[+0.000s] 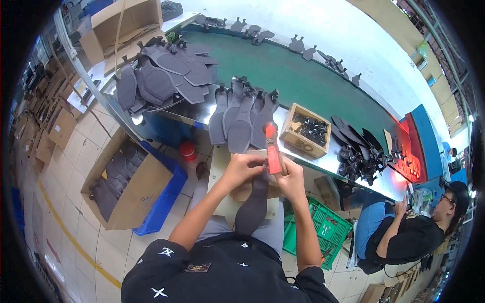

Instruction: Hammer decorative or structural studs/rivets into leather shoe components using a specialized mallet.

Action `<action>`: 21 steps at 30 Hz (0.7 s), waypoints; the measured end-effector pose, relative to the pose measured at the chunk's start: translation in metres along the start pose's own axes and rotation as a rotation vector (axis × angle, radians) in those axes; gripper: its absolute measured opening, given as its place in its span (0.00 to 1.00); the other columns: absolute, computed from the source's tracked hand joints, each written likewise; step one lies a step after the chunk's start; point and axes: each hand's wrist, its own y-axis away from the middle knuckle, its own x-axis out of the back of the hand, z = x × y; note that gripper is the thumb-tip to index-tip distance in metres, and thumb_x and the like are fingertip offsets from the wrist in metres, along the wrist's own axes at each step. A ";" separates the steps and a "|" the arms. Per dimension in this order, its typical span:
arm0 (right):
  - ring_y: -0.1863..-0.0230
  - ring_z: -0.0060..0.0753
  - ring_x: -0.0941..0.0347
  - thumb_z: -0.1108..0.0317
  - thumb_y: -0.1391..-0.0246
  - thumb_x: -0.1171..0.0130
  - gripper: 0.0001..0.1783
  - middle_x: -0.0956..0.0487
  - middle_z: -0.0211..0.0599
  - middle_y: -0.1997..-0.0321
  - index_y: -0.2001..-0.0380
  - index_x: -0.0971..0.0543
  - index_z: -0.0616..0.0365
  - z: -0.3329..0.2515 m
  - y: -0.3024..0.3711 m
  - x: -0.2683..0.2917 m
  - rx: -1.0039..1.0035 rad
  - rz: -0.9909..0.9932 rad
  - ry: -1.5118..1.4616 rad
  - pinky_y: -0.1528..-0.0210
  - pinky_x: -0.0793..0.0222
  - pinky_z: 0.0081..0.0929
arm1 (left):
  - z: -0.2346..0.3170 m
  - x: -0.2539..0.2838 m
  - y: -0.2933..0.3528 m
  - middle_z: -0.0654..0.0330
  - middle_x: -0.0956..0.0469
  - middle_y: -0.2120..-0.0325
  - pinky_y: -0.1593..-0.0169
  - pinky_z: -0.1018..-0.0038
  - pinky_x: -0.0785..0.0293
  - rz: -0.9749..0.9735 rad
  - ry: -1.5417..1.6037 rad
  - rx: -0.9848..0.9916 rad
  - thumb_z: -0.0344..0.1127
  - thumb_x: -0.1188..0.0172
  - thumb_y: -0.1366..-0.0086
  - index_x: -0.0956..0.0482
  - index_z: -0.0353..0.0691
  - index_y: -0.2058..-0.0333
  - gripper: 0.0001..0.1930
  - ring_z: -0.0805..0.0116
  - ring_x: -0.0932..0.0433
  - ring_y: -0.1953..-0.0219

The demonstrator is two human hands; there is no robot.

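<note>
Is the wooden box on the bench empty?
Not empty: small black parts lie inside the wooden box, visible through its open top.

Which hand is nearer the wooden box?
Right. The right hand is just below the box in view; the left hand is farther off, to its lower left.

The right hand (291, 183) grips a red-headed hammer (273, 154); the left hand (238, 173) is at the narrow end of a dark grey shoe sole (254, 204). Beyond, 2 piles of similar soles (241, 121) lie near 1 wooden box (303, 144).
</note>
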 end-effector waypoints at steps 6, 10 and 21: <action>0.62 0.50 0.21 0.82 0.54 0.40 0.10 0.19 0.48 0.61 0.65 0.21 0.66 -0.013 0.001 0.003 0.111 -0.003 0.103 0.60 0.27 0.32 | 0.008 0.004 -0.003 0.52 0.16 0.69 0.61 0.72 0.23 -0.011 -0.062 -0.095 0.33 0.29 0.47 0.17 0.33 0.61 0.15 0.73 0.18 0.69; 0.63 0.50 0.22 0.81 0.54 0.40 0.10 0.19 0.47 0.61 0.64 0.21 0.67 -0.012 0.002 -0.001 0.112 0.024 0.113 0.60 0.28 0.31 | 0.006 0.006 -0.005 0.52 0.16 0.68 0.60 0.72 0.23 -0.058 -0.096 -0.038 0.33 0.28 0.47 0.16 0.34 0.61 0.15 0.72 0.18 0.68; 0.67 0.42 0.23 0.81 0.54 0.40 0.10 0.21 0.45 0.67 0.65 0.21 0.66 -0.009 -0.001 0.002 0.009 0.007 0.007 0.61 0.29 0.30 | -0.001 0.002 -0.006 0.51 0.16 0.68 0.59 0.72 0.22 -0.034 0.052 -0.073 0.31 0.29 0.47 0.17 0.33 0.61 0.14 0.66 0.16 0.65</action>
